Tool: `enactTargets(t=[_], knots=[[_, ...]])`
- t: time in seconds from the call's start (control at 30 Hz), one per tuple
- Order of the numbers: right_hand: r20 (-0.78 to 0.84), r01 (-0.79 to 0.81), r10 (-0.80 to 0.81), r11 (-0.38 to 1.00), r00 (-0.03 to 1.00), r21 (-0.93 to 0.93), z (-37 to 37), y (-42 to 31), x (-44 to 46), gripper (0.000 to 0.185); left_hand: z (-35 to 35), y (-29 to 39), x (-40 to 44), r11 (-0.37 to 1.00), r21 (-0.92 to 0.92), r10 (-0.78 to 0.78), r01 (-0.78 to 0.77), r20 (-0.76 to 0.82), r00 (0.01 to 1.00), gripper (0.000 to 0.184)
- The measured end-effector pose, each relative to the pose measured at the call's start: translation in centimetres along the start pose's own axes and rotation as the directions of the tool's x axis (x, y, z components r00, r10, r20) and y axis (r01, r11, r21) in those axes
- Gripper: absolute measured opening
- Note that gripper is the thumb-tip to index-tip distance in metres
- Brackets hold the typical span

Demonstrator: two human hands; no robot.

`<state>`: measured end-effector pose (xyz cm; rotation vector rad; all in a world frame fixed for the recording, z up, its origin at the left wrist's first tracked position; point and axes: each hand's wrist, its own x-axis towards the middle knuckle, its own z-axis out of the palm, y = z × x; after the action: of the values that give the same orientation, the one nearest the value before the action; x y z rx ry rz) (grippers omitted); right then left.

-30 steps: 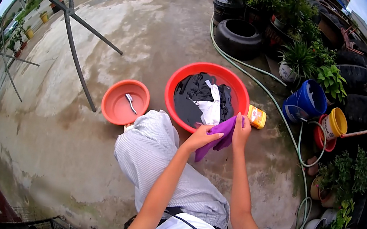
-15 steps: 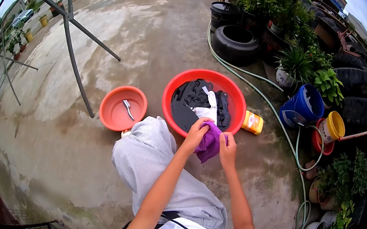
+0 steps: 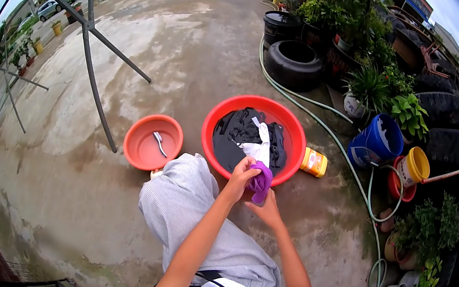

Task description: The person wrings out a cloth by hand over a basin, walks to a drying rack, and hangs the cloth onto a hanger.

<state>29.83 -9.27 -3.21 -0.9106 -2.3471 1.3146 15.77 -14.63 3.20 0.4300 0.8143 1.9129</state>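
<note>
A small purple cloth (image 3: 261, 182) is bunched up between my hands, just over the near rim of a red basin (image 3: 209, 123). My left hand (image 3: 240, 179) pinches its upper part. At the cloth's lower end, my right hand (image 3: 268, 209) has its fingers closed round the fabric, with the thumb pointing left. Inside the basin, dark clothes (image 3: 238, 124) lie in dark water, and a white cloth (image 3: 263, 139) rests on top of them.
Left of the red basin stands a smaller orange-red basin (image 3: 135, 137) with a brush (image 3: 159, 143) inside. A yellow container (image 3: 313, 162) sits to the right. Farther right are a green hose (image 3: 351, 155), a blue bucket (image 3: 373, 143), a yellow bucket (image 3: 416, 165) and potted plants. A metal frame (image 3: 91, 59) stands at left.
The purple cloth has gone from spread between both hands to bunched and hanging. My right hand has moved down and left to its lower end. The view has tilted slightly.
</note>
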Motion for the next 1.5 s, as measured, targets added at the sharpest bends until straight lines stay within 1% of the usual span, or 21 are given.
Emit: enactTargets(t=[0.1,0.23,0.27,0.5,0.53,0.63,0.73,0.77,0.8,0.9,0.93,0.97,1.03,1.13,1.23,1.27,1.37,1.4,1.43,1.47,1.5], knots=[[-0.094,0.100,-0.096,0.994,0.991,0.049,2.0,1.4,1.7,0.088,0.5,0.1,-0.3,0.996,-0.031,-0.083,0.085,0.050,0.995,0.015],[-0.439,-0.012,0.059,0.994,0.896,0.109,4.6,2.4,3.2,0.089,1.1,0.6,-0.7,0.980,-0.138,-0.128,0.144,0.120,0.984,0.016],[-0.637,0.150,-0.034,0.980,0.770,0.130,5.2,2.5,3.2,0.056,1.4,1.0,-1.0,0.976,-0.144,-0.140,0.164,0.160,0.977,0.016],[-0.546,0.244,0.052,0.856,0.836,0.456,3.2,3.1,4.2,0.031,1.3,1.5,-1.6,0.957,-0.224,-0.155,0.187,0.152,0.976,0.016],[-0.647,0.273,-0.034,0.922,0.762,0.274,2.7,3.5,4.5,0.017,0.7,1.4,-1.3,0.966,-0.223,-0.106,0.134,0.134,0.985,0.011],[-0.722,0.187,0.123,0.924,0.681,0.333,0.8,3.1,5.3,0.016,-0.6,1.4,-0.7,0.980,-0.179,-0.097,0.091,-0.029,0.995,0.012],[-0.721,0.209,0.079,0.930,0.688,0.302,-1.8,1.6,5.5,0.017,-1.1,1.7,-0.2,0.978,0.161,-0.095,0.131,-0.217,0.972,0.029],[-0.721,0.210,0.079,0.930,0.689,0.302,-2.5,1.3,5.6,0.017,-1.2,1.8,-0.1,0.942,0.299,-0.059,0.151,-0.295,0.954,0.031],[-0.701,0.182,0.100,0.932,0.706,0.315,-3.2,0.6,5.7,0.018,-2.5,0.6,0.6,0.890,0.453,0.058,0.041,-0.203,0.977,0.040],[-0.673,0.196,0.115,0.909,0.731,0.368,-4.7,-2.2,5.8,0.019,-0.9,0.2,0.1,0.726,0.681,-0.022,0.097,-0.118,0.993,0.062],[-0.615,0.200,0.108,0.890,0.781,0.410,-5.2,-2.6,5.7,0.019,-0.5,0.6,0.0,0.672,0.730,-0.135,0.120,-0.038,0.990,0.087],[-0.556,0.199,0.134,0.845,0.820,0.497,-5.5,-3.0,5.8,0.019,-0.9,-0.3,0.2,0.568,0.823,-0.095,0.003,0.063,0.993,0.095],[-0.425,0.178,0.165,0.733,0.890,0.657,-6.2,-4.1,5.9,0.018,-0.1,-0.3,-0.3,0.129,0.984,-0.061,-0.122,0.131,0.990,0.104],[-0.139,-0.006,0.202,0.586,0.970,0.810,-6.6,-7.4,5.2,0.018,1.4,0.2,-0.3,0.424,0.901,-0.113,-0.087,0.148,0.983,0.108],[-0.043,0.027,0.014,0.575,0.999,0.817,-5.1,-9.1,4.5,0.019,1.7,0.2,-0.2,0.702,0.693,-0.062,-0.167,0.293,0.954,0.104],[0.030,-0.010,-0.042,0.421,0.999,0.907,-5.3,-9.5,4.4,0.020,1.6,0.4,-0.4,0.728,0.675,-0.112,-0.116,0.284,0.952,0.079],[0.059,-0.059,0.020,0.592,0.998,0.804,-5.8,-9.7,4.5,0.022,2.9,2.2,-1.0,0.742,0.669,-0.182,-0.026,0.239,0.954,0.057],[-0.095,0.148,-0.117,0.860,0.989,0.489,-6.2,-9.9,4.4,0.023,2.5,1.7,-0.8,0.746,0.664,-0.126,-0.059,0.228,0.965,0.052],[-0.176,0.311,-0.296,0.948,0.939,0.065,-6.8,-10.3,4.0,0.025,1.9,0.9,-0.7,0.748,0.657,-0.071,-0.092,0.218,0.973,0.047],[-0.167,0.396,-0.482,0.837,0.860,-0.378,-7.5,-10.4,3.7,0.027,1.3,0.1,-0.5,0.748,0.651,-0.015,-0.126,0.207,0.978,0.042],[-0.156,0.343,-0.498,0.760,0.853,-0.552,-8.5,-10.1,3.6,0.033,1.8,0.4,-0.6,0.728,0.679,-0.012,-0.097,0.154,0.988,0.040]])
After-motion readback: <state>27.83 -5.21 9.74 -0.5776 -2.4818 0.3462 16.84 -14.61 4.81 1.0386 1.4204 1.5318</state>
